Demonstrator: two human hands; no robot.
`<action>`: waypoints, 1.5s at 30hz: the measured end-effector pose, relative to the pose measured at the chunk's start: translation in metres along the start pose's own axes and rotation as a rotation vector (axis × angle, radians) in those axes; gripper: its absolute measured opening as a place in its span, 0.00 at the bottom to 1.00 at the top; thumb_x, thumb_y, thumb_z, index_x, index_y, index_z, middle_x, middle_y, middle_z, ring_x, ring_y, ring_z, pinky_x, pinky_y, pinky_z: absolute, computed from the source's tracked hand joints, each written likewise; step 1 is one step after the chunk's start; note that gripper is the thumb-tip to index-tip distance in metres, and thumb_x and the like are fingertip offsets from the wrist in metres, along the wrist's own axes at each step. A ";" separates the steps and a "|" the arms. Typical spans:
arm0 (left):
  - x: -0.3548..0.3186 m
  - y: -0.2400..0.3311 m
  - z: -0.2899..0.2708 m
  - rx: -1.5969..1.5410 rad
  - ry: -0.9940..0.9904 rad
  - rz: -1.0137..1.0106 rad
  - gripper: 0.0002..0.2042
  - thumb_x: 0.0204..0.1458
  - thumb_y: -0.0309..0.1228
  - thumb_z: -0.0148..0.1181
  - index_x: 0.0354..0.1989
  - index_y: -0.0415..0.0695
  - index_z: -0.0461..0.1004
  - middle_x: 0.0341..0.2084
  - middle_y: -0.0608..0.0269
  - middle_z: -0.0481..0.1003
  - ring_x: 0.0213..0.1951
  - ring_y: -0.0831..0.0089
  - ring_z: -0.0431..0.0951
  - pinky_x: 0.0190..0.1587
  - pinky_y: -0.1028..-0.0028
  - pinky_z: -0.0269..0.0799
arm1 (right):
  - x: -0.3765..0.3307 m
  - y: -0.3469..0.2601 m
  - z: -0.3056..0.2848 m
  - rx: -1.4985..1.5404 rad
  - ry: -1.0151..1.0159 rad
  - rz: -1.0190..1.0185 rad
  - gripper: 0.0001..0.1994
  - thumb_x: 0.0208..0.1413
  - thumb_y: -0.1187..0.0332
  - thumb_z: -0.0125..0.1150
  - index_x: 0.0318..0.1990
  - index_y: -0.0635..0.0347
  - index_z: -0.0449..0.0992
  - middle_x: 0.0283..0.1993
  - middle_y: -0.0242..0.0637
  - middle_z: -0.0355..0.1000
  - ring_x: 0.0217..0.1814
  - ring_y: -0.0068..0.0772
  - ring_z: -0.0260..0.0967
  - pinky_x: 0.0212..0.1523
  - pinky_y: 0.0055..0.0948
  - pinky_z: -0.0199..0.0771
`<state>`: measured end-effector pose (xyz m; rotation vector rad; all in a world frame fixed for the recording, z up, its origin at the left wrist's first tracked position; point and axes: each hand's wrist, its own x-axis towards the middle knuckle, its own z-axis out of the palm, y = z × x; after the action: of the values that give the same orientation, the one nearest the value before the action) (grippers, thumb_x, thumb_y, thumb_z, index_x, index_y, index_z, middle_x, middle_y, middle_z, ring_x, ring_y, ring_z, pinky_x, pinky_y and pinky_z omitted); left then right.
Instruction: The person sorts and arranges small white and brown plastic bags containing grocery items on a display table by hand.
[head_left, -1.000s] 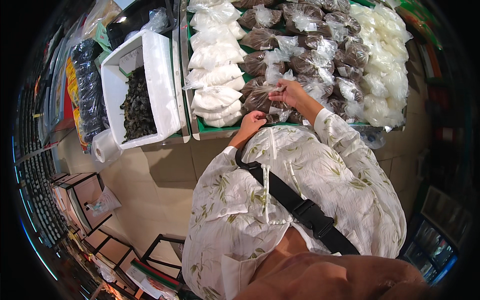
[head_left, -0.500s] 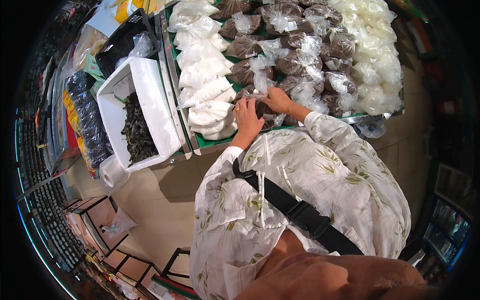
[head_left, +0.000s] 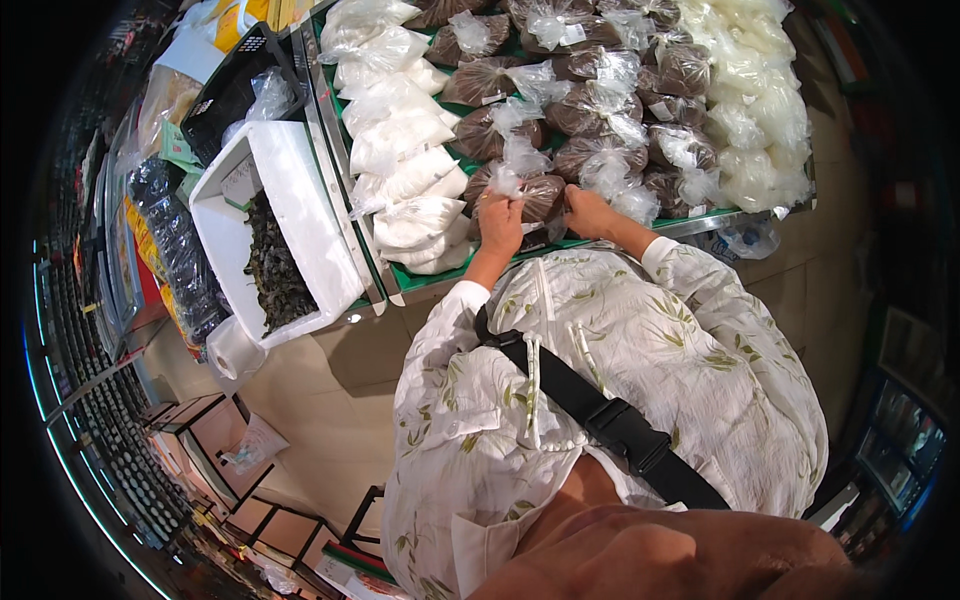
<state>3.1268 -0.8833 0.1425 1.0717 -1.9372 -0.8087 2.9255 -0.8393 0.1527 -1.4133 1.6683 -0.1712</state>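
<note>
A clear plastic bag of dark brown contents (head_left: 545,196) lies in the front row of the display, between my two hands. My left hand (head_left: 499,220) is closed at its left end, fingertips pinching the bunched clear plastic there. At the bag's right end my right hand (head_left: 591,212) has its fingers closed against the plastic. What is inside the bag cannot be made out beyond its brown colour. More brown bags (head_left: 600,160) lie behind and beside it, their knotted clear tops sticking out. White-filled bags (head_left: 415,222) are stacked just left of my left hand.
Pale yellowish bags (head_left: 755,130) fill the display's right side. Left of the metal divider (head_left: 345,200) stands a white foam box (head_left: 310,210) holding dark dried pieces (head_left: 275,270). Behind it sits a black crate (head_left: 235,90). A plastic roll (head_left: 235,347) is by the foam box's near corner.
My hands have moved apart, the right one shifting to the right and slightly down. The brown bag now shows stretched sideways between them, where before the hands met over it.
</note>
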 end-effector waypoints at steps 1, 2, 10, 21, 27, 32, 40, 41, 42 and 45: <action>-0.001 0.006 -0.008 -0.025 0.018 -0.035 0.08 0.50 0.28 0.54 0.35 0.38 0.75 0.33 0.50 0.76 0.38 0.50 0.74 0.46 0.59 0.66 | 0.005 0.014 0.014 -0.033 0.068 -0.071 0.19 0.44 0.68 0.59 0.42 0.67 0.63 0.37 0.59 0.72 0.40 0.60 0.71 0.40 0.48 0.71; -0.003 0.012 -0.018 -0.043 0.037 -0.074 0.08 0.51 0.28 0.53 0.36 0.38 0.75 0.33 0.50 0.76 0.38 0.51 0.74 0.46 0.59 0.66 | 0.011 0.024 0.028 -0.065 0.132 -0.145 0.22 0.44 0.68 0.60 0.44 0.68 0.61 0.37 0.61 0.72 0.41 0.61 0.71 0.41 0.49 0.70; -0.005 0.025 -0.061 -0.006 -0.071 -0.169 0.08 0.57 0.27 0.49 0.36 0.37 0.75 0.33 0.56 0.77 0.34 0.67 0.74 0.39 0.70 0.67 | 0.043 0.029 0.048 0.032 0.156 -0.241 0.13 0.43 0.70 0.61 0.37 0.63 0.69 0.32 0.53 0.73 0.38 0.57 0.72 0.40 0.46 0.71; -0.009 -0.024 -0.008 -0.141 -0.391 -0.344 0.11 0.52 0.31 0.56 0.29 0.34 0.68 0.25 0.43 0.71 0.32 0.46 0.72 0.34 0.58 0.66 | 0.092 -0.021 0.030 0.306 0.175 -0.251 0.05 0.41 0.73 0.59 0.26 0.63 0.78 0.25 0.44 0.75 0.29 0.39 0.74 0.32 0.35 0.72; 0.004 -0.044 0.015 0.129 -0.428 -0.325 0.10 0.48 0.30 0.56 0.27 0.35 0.67 0.25 0.43 0.72 0.32 0.44 0.72 0.35 0.54 0.66 | 0.072 -0.018 0.005 0.434 0.185 -0.359 0.10 0.41 0.78 0.56 0.35 0.65 0.74 0.29 0.39 0.73 0.32 0.34 0.72 0.35 0.33 0.71; -0.012 -0.040 0.019 0.290 -0.344 -0.165 0.08 0.49 0.32 0.56 0.29 0.39 0.68 0.31 0.48 0.74 0.39 0.47 0.71 0.41 0.52 0.62 | 0.020 -0.004 -0.070 0.078 0.526 -0.484 0.12 0.40 0.82 0.48 0.33 0.60 0.75 0.36 0.43 0.72 0.40 0.48 0.70 0.40 0.40 0.71; -0.014 -0.040 0.019 0.165 -0.261 -0.144 0.12 0.48 0.34 0.59 0.32 0.38 0.67 0.30 0.47 0.72 0.37 0.47 0.70 0.39 0.54 0.61 | -0.004 0.051 -0.101 -0.651 0.491 -0.478 0.18 0.44 0.75 0.55 0.45 0.51 0.77 0.52 0.43 0.66 0.55 0.46 0.62 0.51 0.44 0.63; -0.015 -0.038 0.017 0.143 -0.237 -0.143 0.12 0.48 0.34 0.60 0.32 0.38 0.67 0.30 0.47 0.72 0.38 0.46 0.70 0.39 0.54 0.62 | 0.000 0.056 -0.096 -0.680 0.498 -0.516 0.17 0.44 0.74 0.56 0.45 0.50 0.77 0.54 0.44 0.65 0.57 0.45 0.61 0.51 0.45 0.62; -0.016 -0.036 0.016 0.121 -0.213 -0.142 0.13 0.47 0.34 0.60 0.32 0.38 0.67 0.30 0.47 0.72 0.38 0.46 0.70 0.39 0.54 0.62 | 0.004 0.062 -0.094 -0.643 0.529 -0.538 0.16 0.44 0.73 0.56 0.44 0.50 0.78 0.55 0.44 0.65 0.57 0.45 0.61 0.52 0.45 0.62; -0.016 -0.030 0.012 0.109 -0.166 -0.140 0.14 0.44 0.34 0.63 0.32 0.37 0.68 0.31 0.47 0.72 0.38 0.46 0.70 0.39 0.55 0.64 | 0.017 0.070 -0.090 -0.507 0.617 -0.580 0.13 0.42 0.73 0.57 0.38 0.53 0.80 0.55 0.42 0.65 0.57 0.44 0.61 0.52 0.44 0.62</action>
<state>3.1342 -0.8803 0.1074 1.2511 -2.0821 -0.9016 2.8138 -0.8693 0.1517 -2.3969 1.8004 -0.5914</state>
